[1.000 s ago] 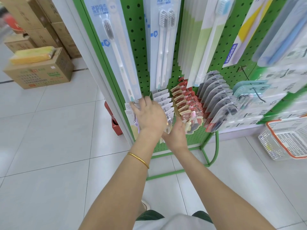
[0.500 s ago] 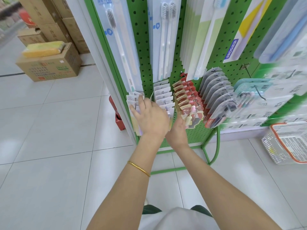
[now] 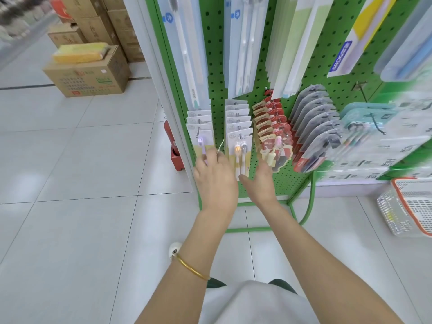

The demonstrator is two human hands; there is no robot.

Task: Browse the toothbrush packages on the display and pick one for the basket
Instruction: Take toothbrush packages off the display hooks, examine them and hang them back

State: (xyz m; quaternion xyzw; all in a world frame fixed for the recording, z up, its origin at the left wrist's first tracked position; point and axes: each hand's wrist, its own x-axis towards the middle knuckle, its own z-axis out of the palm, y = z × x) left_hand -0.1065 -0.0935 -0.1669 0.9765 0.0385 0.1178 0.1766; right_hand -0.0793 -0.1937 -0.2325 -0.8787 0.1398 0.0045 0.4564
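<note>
Green pegboard (image 3: 216,54): an upright display rack filling the right half of the scene, hung with rows of toothbrush packs on hooks.
Basket (image 3: 395,206): white mesh with an orange rim, on the floor at the far right, beside the foot of the rack. What is in it cannot be made out.
Cardboard box (image 3: 93,78): closed, on the floor far to the left, with a yellow wrapped bundle (image 3: 79,52) on top and more boxes stacked behind it.
Purple-brush packs (image 3: 201,139): leftmost low row, white cards, each showing one brush with a pale purple head.
Twin-brush packs (image 3: 240,146): next row to the right, white cards, each showing an orange brush and a grey brush side by side.
Red packs (image 3: 272,134): third row, shaped red cards with a small pink brush at the front.
Tall packs (image 3: 187,54): long clear sleeves hanging above the low rows.
Left hand (image 3: 216,181): back towards the viewer, fingers loosely bent, tips on the lower part of the front purple-brush pack. I cannot tell whether they pinch it.
Right hand (image 3: 259,183): spread wide with the thumb stretched left, holding nothing, just below the twin-brush and red packs.
</note>
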